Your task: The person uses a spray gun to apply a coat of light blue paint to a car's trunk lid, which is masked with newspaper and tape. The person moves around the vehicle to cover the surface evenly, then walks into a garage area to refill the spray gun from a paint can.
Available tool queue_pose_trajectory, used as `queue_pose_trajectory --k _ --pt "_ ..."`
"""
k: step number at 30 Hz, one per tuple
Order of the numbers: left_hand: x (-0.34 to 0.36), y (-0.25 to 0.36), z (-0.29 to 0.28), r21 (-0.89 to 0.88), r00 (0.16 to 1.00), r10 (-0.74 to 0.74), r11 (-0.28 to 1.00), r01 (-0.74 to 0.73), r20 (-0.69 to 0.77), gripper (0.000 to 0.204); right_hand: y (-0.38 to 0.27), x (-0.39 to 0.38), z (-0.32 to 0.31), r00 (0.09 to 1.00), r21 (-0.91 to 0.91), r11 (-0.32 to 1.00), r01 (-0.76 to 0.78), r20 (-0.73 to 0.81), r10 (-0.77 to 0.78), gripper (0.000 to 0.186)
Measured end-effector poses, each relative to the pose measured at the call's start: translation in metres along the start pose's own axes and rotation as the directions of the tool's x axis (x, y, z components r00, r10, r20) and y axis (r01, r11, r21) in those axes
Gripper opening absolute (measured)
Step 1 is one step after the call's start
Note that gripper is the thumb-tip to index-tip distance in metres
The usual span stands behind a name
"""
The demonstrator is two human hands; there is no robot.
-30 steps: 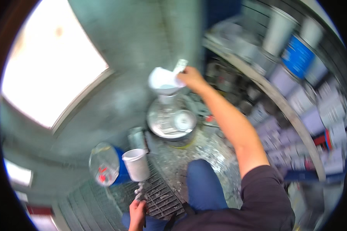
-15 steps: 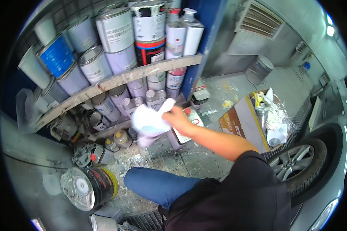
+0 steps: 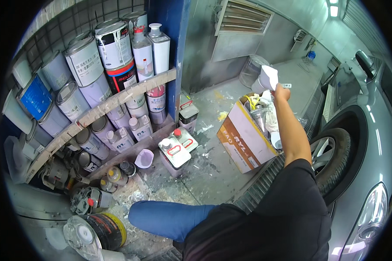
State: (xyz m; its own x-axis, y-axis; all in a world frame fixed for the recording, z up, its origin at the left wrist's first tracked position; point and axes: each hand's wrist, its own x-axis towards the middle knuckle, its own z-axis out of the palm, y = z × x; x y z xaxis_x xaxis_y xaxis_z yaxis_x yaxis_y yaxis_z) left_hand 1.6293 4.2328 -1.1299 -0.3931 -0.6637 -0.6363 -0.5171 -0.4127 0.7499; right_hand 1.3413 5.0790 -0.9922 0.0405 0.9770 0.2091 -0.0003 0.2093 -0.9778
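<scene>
My right hand [image 3: 282,92] is stretched out to the right, fingers closed on the tab of a white paper paint strainer [image 3: 270,77]. The cone-shaped strainer is held tilted above the far end of an open cardboard box [image 3: 241,137]. That box is filled with crumpled white paper and plastic [image 3: 272,119], yellow scraps and a used clear cup [image 3: 259,117]. A pale plastic cup [image 3: 144,159] stands on the floor by the shelf, apart from my hand. My left hand is not in view.
Paint cans [image 3: 83,61] crowd a shelf on the left. Rectangular metal tins [image 3: 175,157] stand on the paint-spotted floor beside it. A large black drum [image 3: 104,230] is at the lower left. A grey car's wheel [image 3: 331,152] is close on my right.
My right hand has carried the paint strainer from above the cup by the shelf, rightward to over the cardboard box. The view has turned to the right.
</scene>
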Motion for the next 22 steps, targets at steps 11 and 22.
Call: queue_pose_trajectory --k 11,22 --pt "0.016 -0.011 -0.025 0.047 1.000 -0.007 0.999 0.006 0.026 0.050 0.117 0.070 -0.020 0.992 -0.621 0.781 -0.068 0.042 0.120 0.038" --pt "0.009 -0.042 -0.025 0.053 0.969 0.238 0.969 -0.242 0.068 0.049 -0.025 0.042 -0.099 0.943 -0.541 0.839 0.060 -0.244 -0.225 0.042"
